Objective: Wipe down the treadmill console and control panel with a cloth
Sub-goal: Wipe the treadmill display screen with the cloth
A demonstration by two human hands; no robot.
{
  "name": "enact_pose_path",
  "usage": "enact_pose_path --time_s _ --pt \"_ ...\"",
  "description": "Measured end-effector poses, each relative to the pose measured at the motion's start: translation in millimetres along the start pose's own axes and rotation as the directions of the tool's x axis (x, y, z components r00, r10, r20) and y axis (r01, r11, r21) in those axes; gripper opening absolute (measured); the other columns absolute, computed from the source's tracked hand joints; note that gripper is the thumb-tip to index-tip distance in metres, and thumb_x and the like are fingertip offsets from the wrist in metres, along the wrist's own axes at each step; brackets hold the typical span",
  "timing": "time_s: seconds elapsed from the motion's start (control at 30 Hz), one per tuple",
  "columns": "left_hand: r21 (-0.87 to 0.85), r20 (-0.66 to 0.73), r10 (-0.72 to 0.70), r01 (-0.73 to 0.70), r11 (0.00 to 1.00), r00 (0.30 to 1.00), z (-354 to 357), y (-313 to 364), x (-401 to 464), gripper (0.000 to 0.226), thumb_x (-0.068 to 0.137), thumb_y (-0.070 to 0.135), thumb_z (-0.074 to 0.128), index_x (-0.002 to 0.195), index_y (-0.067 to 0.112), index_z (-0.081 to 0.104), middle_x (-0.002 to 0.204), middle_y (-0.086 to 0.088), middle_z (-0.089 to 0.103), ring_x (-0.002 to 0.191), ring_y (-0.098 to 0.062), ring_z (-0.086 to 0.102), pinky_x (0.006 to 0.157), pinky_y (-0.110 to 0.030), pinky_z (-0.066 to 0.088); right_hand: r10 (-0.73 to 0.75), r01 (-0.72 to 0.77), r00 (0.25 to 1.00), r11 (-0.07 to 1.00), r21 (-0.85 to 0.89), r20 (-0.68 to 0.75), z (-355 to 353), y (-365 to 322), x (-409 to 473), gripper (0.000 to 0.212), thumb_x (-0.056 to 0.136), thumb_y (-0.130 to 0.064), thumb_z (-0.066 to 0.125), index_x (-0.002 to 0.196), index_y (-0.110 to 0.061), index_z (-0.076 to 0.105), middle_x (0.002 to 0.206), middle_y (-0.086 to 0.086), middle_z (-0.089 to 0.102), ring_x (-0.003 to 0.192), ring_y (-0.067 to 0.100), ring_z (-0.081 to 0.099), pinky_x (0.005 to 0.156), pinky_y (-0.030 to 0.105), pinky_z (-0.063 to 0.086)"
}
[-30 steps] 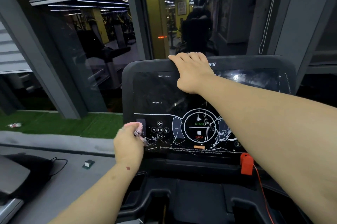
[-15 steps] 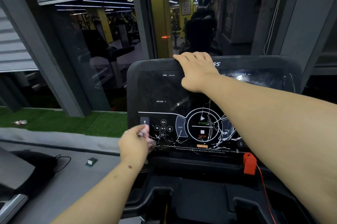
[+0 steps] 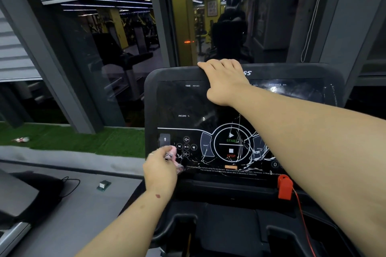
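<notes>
Wiping is under way in the head view, the only one: the left hand [image 3: 161,170] has its fingers [image 3: 170,155] closed around a small pinkish cloth [image 3: 174,157] and presses it to the lower left corner of the treadmill console [image 3: 208,106], just left of the media buttons and well left of the START/STOP dial [image 3: 231,145]. The right hand [image 3: 224,81] drapes over the console's top edge, fingers curled over the rim, apparently bracing it. The control panel glass shows white cracks around the dial. A red safety clip [image 3: 284,186] sits below the console's lower right. By my judgement only that corner is being treated; the next stroke calls for sweeping rightward toward the dial, lightly over the cracks.
</notes>
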State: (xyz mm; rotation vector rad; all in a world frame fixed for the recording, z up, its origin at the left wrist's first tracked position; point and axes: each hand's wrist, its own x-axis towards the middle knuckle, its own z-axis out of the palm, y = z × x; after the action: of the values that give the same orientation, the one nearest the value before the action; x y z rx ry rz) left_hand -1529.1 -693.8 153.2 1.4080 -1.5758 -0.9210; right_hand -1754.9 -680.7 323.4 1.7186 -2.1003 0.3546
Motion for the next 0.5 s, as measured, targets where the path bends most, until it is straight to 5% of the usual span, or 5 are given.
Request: enact_pose_path --time_s 0.2,0.27,0.37,0.43,0.5 --pt "-0.044 0.013 -0.04 0.041 0.998 0.999 -11.8 -1.6 17.2 0.049 0.089 -0.005 0.05 0.097 0.038 0.074 0.104 -0.001 0.068 0.068 -0.016 0.065 0.052 -0.025 0.049 -0.004 0.004 1.0 1.0 0.003 0.002 -2.4 0.5 -0.6 0.082 0.08 -0.026 0.05 0.157 -0.028 0.023 0.156 -0.005 0.035 0.14 0.026 0.033 0.121 0.043 0.016" --pt "-0.017 -0.041 -0.048 0.047 0.999 0.998 -10.3 -0.5 18.7 0.048 0.09 -0.003 0.05 0.11 0.033 0.074 0.11 -0.001 0.067 0.078 -0.024 0.067 0.057 -0.031 0.053 -0.008 0.008 1.0 1.0 -0.002 -0.001 -1.2 0.6 -1.2 0.081 0.08 -0.028 0.05 0.157 -0.028 0.023 0.156 -0.004 0.036 0.14 0.026 0.034 0.12 0.043 0.017" --pt "-0.053 0.021 0.029 -0.028 0.998 0.999 5.9 1.6 -2.7 0.048 0.087 -0.006 0.053 0.098 0.036 0.075 0.104 0.007 0.065 0.086 -0.02 0.069 0.078 -0.031 0.058 -0.002 0.002 1.0 1.0 -0.005 0.0 -0.6 -0.5 -0.7 0.082 0.08 -0.027 0.05 0.157 -0.028 0.023 0.155 -0.004 0.036 0.14 0.027 0.034 0.121 0.045 0.017" --pt "-0.045 0.071 0.061 -0.058 0.997 0.996 8.1 0.2 -5.5 0.044 0.09 -0.004 0.056 0.101 0.034 0.076 0.104 0.009 0.062 0.078 -0.015 0.065 0.07 -0.019 0.052 -0.004 0.004 1.0 1.0 -0.007 0.003 -1.6 -0.4 -0.7 0.082 0.08 -0.027 0.051 0.157 -0.028 0.023 0.155 -0.004 0.036 0.14 0.027 0.033 0.121 0.045 0.017" --pt "-0.053 0.05 0.022 -0.02 0.998 0.999 0.2 0.9 10.7 0.038 0.092 0.003 0.06 0.103 0.035 0.077 0.106 0.003 0.069 0.075 -0.019 0.067 0.062 -0.025 0.053 -0.004 0.004 1.0 1.0 -0.003 0.003 -2.4 -0.3 -1.1 0.082 0.08 -0.026 0.051 0.157 -0.028 0.023 0.156 -0.004 0.036 0.14 0.027 0.033 0.121 0.045 0.017"
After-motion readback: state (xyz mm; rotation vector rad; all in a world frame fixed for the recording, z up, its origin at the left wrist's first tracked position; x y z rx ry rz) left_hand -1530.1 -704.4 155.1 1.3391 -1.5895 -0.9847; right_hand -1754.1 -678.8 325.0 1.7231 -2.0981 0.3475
